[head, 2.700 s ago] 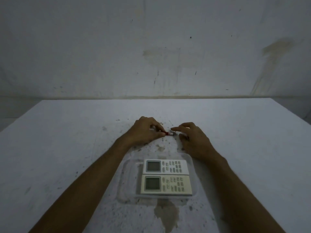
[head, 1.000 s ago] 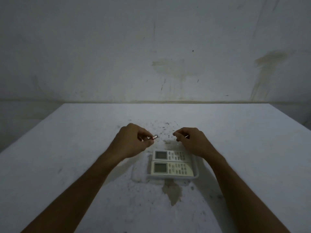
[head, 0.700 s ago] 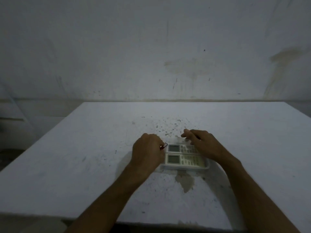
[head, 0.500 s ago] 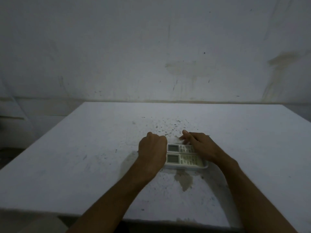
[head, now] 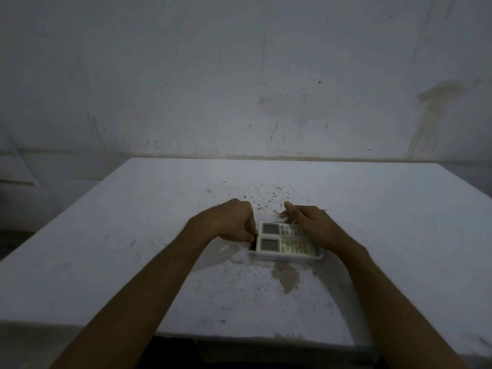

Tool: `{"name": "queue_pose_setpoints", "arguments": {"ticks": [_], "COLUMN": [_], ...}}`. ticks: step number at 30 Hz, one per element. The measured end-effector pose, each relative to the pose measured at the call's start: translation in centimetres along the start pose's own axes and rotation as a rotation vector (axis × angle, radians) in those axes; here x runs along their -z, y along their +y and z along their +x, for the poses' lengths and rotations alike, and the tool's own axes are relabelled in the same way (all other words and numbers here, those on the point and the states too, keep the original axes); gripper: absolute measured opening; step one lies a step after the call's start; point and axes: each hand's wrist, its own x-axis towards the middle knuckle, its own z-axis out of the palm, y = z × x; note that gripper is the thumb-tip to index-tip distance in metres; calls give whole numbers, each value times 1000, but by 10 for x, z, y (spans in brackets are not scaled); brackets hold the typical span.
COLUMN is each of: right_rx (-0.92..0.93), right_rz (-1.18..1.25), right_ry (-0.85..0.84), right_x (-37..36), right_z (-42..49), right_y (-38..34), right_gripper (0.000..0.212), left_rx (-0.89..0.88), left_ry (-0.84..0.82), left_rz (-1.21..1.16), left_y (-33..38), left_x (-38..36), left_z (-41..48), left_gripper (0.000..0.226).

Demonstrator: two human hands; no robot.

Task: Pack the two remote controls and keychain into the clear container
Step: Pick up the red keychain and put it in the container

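Two white remote controls lie side by side in the clear container (head: 290, 259) on the table, the far remote (head: 277, 229) and the near remote (head: 282, 246), screens to the left. My left hand (head: 231, 222) is curled at the container's left end, its fingertips pinching the keychain (head: 253, 245), a small dark red piece that shows inside the container's left end beside the near remote. My right hand (head: 311, 225) rests flat over the right part of the far remote, fingers spread toward the container's far edge.
The white table (head: 133, 249) is speckled with dark spots behind the container and has a brown stain (head: 286, 278) just in front of it. Its front edge is close below my forearms. A stained wall rises behind the table's far edge.
My left hand has come down from above the table to the container's left end with the keychain. My right hand has dropped onto the remotes. The camera has pulled back.
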Motion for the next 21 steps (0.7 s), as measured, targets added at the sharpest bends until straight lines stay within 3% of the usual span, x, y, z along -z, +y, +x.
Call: {"name": "queue_pose_setpoints", "arguments": {"ticks": [6, 10, 13, 16, 18, 21], "right_rx": [-6, -19, -43, -70, -84, -87], "right_rz": [12, 82, 246, 361, 408, 382], "right_ry": [-5, -2, 19, 49, 72, 77], "right_x": [0, 0, 2, 6, 7, 5], "right_z": [1, 3, 5, 7, 9, 11], "right_y": [1, 4, 8, 12, 14, 16], "right_gripper": [61, 63, 63, 65, 65, 65], "left_rx": [48, 42, 46, 293, 560, 719], "left_ry": [139, 169, 460, 795, 733, 373], "left_rz": [-5, -187, -306, -254, -185, -152], "left_y": [-9, -20, -35, -53, -62, -62], "left_x": [-3, -4, -16, -33, -40, -42], "left_z": [0, -6, -9, -2, 0, 1], "left_gripper": [29, 20, 15, 24, 58, 108]}}
